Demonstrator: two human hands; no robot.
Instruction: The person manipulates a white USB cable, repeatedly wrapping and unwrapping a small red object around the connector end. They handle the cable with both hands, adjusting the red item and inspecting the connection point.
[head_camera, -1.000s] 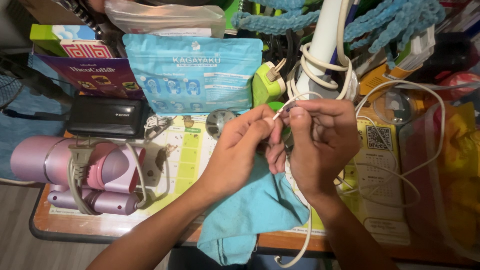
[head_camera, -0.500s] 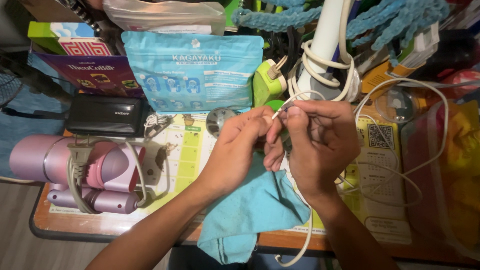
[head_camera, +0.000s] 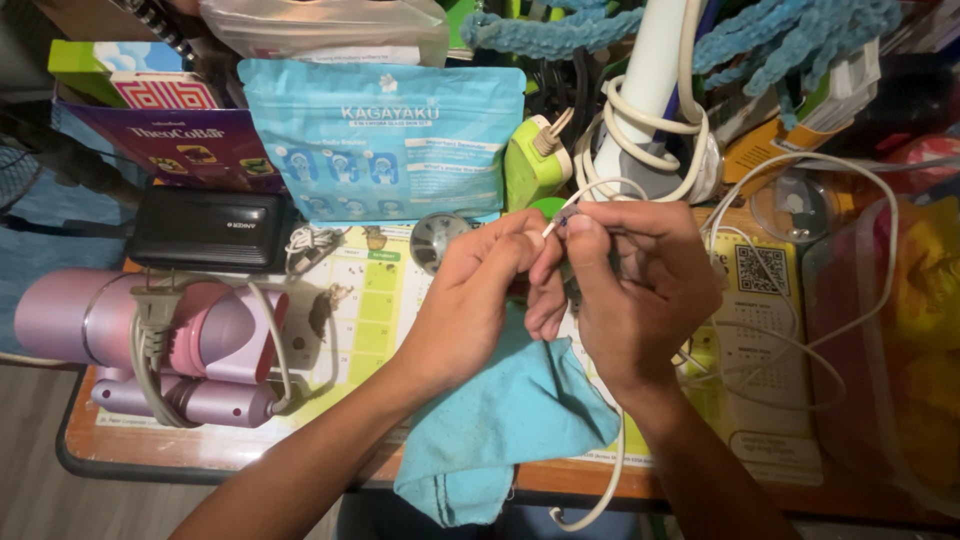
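Head view: two hands meet at centre. The left hand (head_camera: 470, 300) and right hand (head_camera: 630, 290) each pinch the tip of one white cable (head_camera: 585, 195), which runs off toward one o'clock. One teal cloth (head_camera: 510, 420) lies beneath at six o'clock. One pink hair dryer (head_camera: 150, 345) sits at nine o'clock, one black box (head_camera: 210, 228) at ten.

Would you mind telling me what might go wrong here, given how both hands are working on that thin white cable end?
The cable end is pinched only at the fingertips of the left hand and right hand, so it may slip from that grip. Slack white cable loops across the crowded table; a tug could drag things nearby. The teal cloth overhangs the edge and might slide off.
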